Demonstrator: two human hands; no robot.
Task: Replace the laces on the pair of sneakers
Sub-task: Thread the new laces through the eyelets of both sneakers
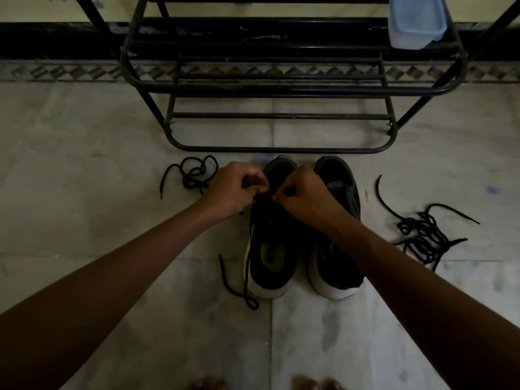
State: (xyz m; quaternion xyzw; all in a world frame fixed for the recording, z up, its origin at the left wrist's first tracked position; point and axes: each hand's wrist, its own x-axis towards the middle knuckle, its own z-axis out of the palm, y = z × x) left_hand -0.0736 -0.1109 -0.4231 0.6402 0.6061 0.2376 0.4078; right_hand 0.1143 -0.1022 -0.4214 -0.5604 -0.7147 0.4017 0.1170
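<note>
Two black sneakers with white soles stand side by side on the floor, toes away from me: the left sneaker [271, 249] and the right sneaker [337, 192]. My left hand [235, 190] and my right hand [305, 197] meet over the left sneaker's eyelets, each with curled fingers pinching a black lace [245, 280]. That lace trails down the shoe's left side and loops on the floor. The pinch points themselves are hidden by my fingers.
A loose black lace [194, 174] lies on the floor to the left. A tangled pile of black laces [422, 235] lies to the right. A black metal shoe rack [281, 116] stands just behind the sneakers, with a blue plastic container [417, 22] on it. My toes [209, 384] show at the bottom edge.
</note>
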